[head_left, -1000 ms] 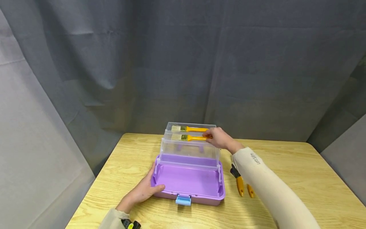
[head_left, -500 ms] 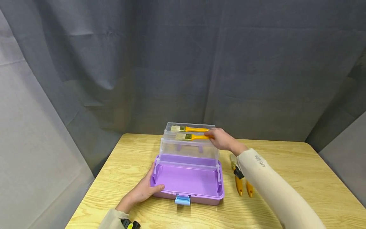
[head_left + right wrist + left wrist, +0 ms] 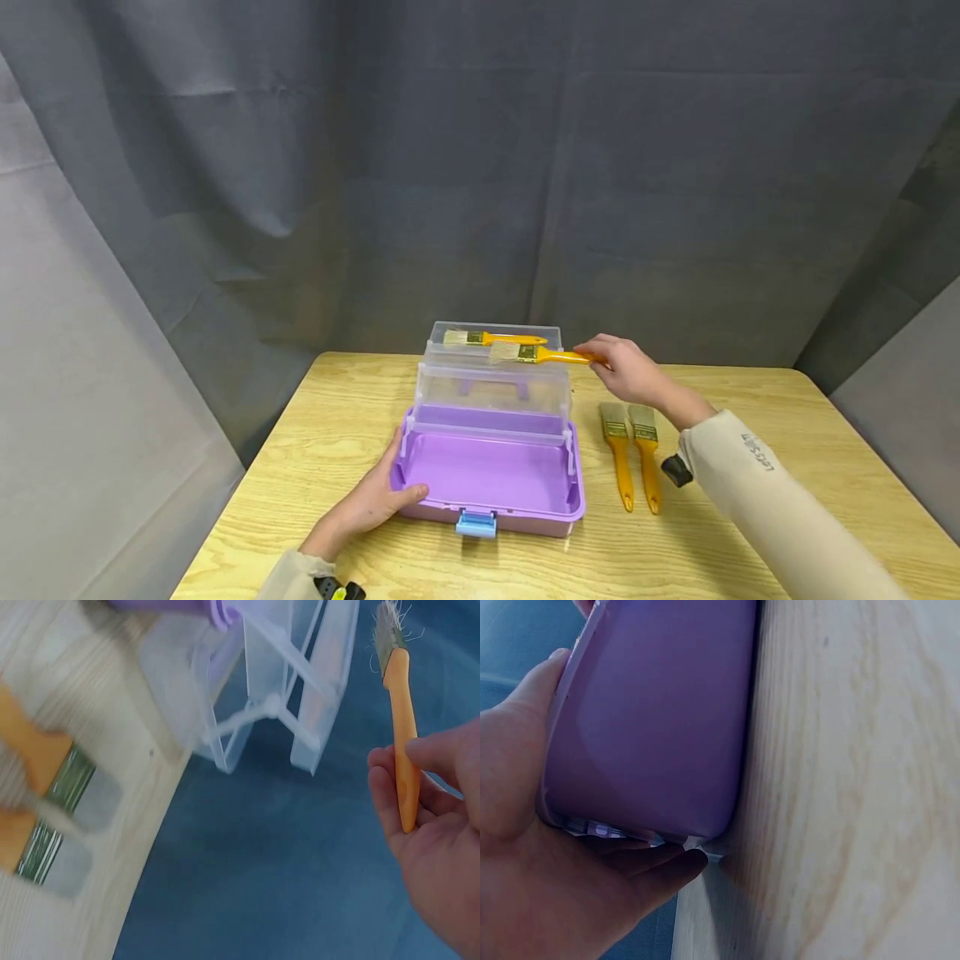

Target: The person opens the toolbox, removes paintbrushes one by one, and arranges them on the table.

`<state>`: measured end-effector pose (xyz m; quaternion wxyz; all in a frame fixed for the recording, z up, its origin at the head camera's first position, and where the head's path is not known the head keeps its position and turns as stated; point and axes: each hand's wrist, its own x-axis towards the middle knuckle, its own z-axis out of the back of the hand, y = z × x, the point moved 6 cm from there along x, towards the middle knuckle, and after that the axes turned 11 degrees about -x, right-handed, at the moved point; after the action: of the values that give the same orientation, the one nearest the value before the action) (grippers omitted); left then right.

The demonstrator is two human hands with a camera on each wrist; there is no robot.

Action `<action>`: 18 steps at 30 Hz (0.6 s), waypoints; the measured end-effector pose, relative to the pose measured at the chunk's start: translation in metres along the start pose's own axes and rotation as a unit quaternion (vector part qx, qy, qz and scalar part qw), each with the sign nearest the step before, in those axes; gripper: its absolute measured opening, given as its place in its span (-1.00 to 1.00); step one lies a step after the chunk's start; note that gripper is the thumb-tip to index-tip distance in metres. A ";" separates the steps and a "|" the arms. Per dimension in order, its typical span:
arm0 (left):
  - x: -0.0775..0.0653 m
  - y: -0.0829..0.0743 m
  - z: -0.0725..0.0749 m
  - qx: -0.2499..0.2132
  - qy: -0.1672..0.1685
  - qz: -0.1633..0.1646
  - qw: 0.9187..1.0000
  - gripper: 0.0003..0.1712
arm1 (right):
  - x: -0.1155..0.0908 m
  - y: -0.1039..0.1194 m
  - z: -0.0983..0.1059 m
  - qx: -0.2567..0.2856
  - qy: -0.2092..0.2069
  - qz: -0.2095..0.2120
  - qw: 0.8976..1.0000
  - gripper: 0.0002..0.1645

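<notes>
Purple box [image 3: 487,477] open, held paintbrush [image 3: 552,356] in the air

At left, the left hand [image 3: 372,502] is spread, thumb over the box's front rim, fingers along its left side. A blue latch [image 3: 476,524] hangs in front; clear trays [image 3: 491,393] rise behind, the rearmost bearing a lying brush [image 3: 498,338]. The held paintbrush points its bristles left, its handle pinched by the right hand [image 3: 632,372]. Two resting brushes [image 3: 621,467] lie side by side on the wooden table [image 3: 757,442].
</notes>
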<state>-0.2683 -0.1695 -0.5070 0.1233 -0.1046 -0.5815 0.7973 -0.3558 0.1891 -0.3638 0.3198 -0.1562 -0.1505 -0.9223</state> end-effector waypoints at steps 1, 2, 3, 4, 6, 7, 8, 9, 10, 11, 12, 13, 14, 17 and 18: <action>-0.001 0.000 0.000 0.000 -0.001 0.000 1.000 0.20 | -0.006 -0.002 0.005 -0.001 -0.006 -0.001 1.000 -0.65; -0.001 0.000 0.001 -0.001 -0.002 -0.002 1.000 0.20 | -0.012 -0.004 0.010 -0.005 -0.016 -0.001 1.000 -0.64; -0.001 -0.001 0.001 -0.002 -0.002 -0.004 1.000 0.20 | -0.019 -0.007 0.015 -0.007 -0.023 -0.003 1.000 -0.64; -0.002 -0.002 0.002 -0.002 -0.003 -0.008 1.000 0.20 | -0.026 -0.009 0.020 -0.010 -0.029 -0.005 1.000 -0.63; -0.002 -0.002 0.002 -0.002 -0.004 -0.013 1.000 0.20 | -0.040 -0.015 0.029 -0.015 -0.039 -0.011 0.999 -0.61; -0.001 -0.002 0.003 -0.006 -0.003 -0.016 1.000 0.20 | -0.047 -0.019 0.032 -0.018 -0.042 -0.016 0.999 -0.61; -0.001 -0.002 0.003 -0.007 -0.001 -0.017 1.000 0.20 | -0.054 -0.023 0.036 -0.020 -0.044 -0.022 0.999 -0.61; -0.001 -0.002 0.003 -0.009 0.000 -0.017 1.000 0.20 | -0.062 -0.026 0.038 -0.022 -0.047 -0.026 0.998 -0.60; -0.001 -0.002 0.004 -0.009 0.001 -0.016 1.000 0.20 | -0.069 -0.030 0.041 -0.021 -0.048 -0.032 0.998 -0.60; -0.001 -0.001 0.004 -0.010 0.003 -0.015 1.000 0.20 | -0.077 -0.034 0.042 -0.019 -0.047 -0.040 0.998 -0.60; -0.002 -0.001 0.004 -0.011 0.005 -0.013 1.000 0.21 | -0.084 -0.038 0.044 -0.021 -0.046 -0.048 0.998 -0.60; -0.002 0.000 0.005 -0.012 0.007 -0.010 1.000 0.21 | -0.092 -0.042 0.045 -0.018 -0.041 -0.058 0.997 -0.60; -0.002 0.000 0.005 -0.010 0.007 -0.009 1.000 0.21 | -0.099 -0.046 0.046 -0.019 -0.039 -0.066 0.997 -0.60; -0.003 0.001 0.007 -0.009 0.006 -0.008 1.000 0.20 | -0.118 -0.057 0.046 -0.029 -0.036 -0.085 0.995 -0.61; -0.003 0.001 0.008 -0.008 0.004 -0.009 1.000 0.20 | -0.124 -0.060 0.046 -0.038 -0.037 -0.088 0.995 -0.61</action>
<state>-0.2676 -0.1777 -0.5057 0.1322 -0.1039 -0.5881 0.7911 -0.2927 0.3193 -0.3802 0.2251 -0.1883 -0.1404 -0.9456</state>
